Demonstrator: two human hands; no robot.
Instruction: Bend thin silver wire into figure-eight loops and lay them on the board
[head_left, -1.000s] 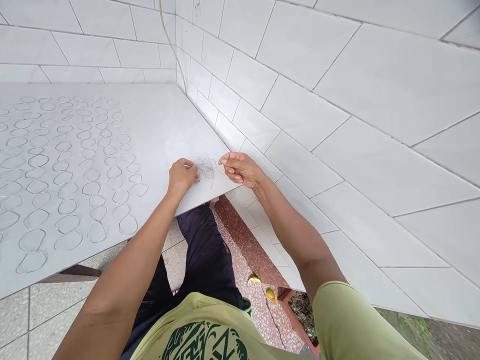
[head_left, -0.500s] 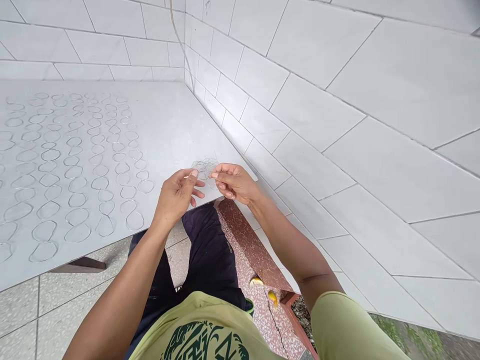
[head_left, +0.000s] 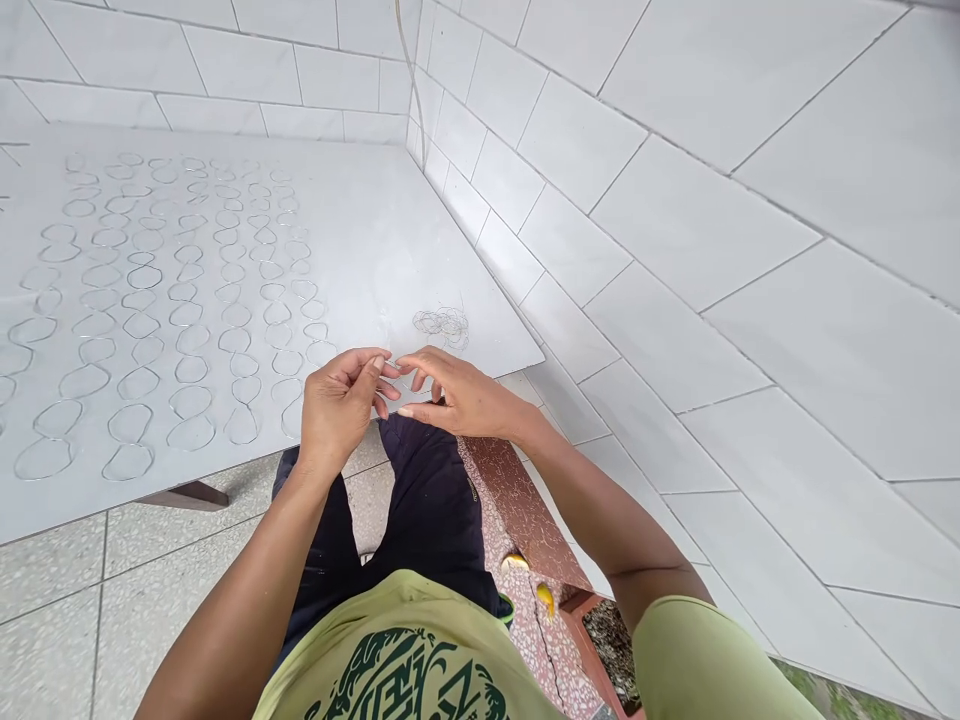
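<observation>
My left hand (head_left: 341, 405) is closed in a pinch over the near edge of the white tabletop (head_left: 360, 240). A thin wire, barely visible, seems to run from its thumb and forefinger. Close against those fingertips is my right hand (head_left: 461, 395), palm down, its thumb apart from the bent fingers. Beyond the hands lies a tangled heap of thin wires (head_left: 441, 325). To the left, wire loops twisted into figure-eights (head_left: 244, 385) lie in several long rows.
A white tiled wall (head_left: 675, 270) borders the table on the right, with a cable (head_left: 411, 75) hanging in the corner. Below are a reddish ledge (head_left: 517, 510), yellow peels (head_left: 545, 600) on the floor and a dark table leg (head_left: 187, 495).
My right hand has moved from the wire heap toward my left fingertips and turned palm down, its thumb spreading from the fingers. The view has shifted, and the heap shows fully.
</observation>
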